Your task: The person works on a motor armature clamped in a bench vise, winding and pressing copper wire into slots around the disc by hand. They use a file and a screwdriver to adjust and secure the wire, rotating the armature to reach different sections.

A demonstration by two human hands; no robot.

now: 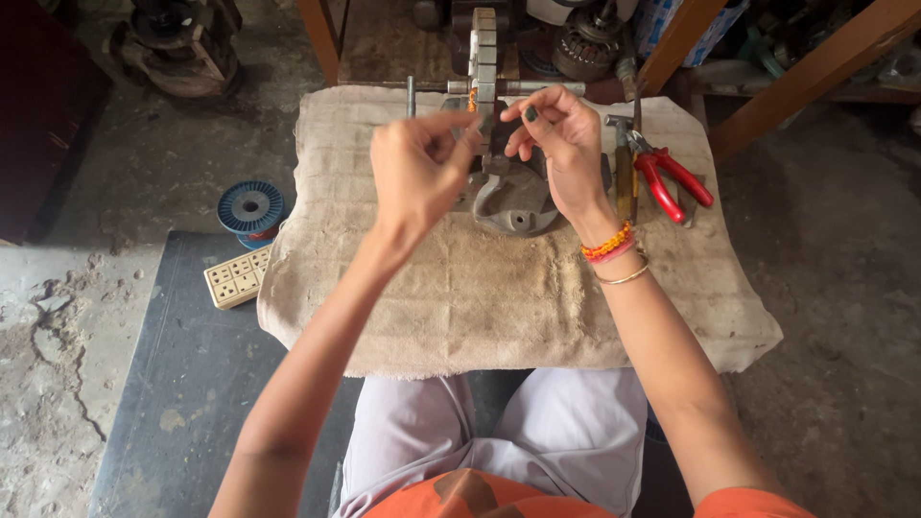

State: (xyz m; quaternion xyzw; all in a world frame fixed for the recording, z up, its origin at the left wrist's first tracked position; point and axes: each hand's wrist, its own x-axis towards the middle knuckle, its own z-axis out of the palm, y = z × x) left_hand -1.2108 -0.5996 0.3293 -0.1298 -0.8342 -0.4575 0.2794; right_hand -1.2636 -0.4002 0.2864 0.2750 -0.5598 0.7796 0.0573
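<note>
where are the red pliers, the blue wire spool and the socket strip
red pliers (pixel 672 182), head view, on the red handles
blue wire spool (pixel 250 206), head view, on its top flange
socket strip (pixel 235 278), head view, middle of its cream face

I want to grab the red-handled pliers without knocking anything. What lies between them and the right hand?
In the head view, a wooden-handled hammer lies on the cloth between the right hand and the red-handled pliers.
</note>
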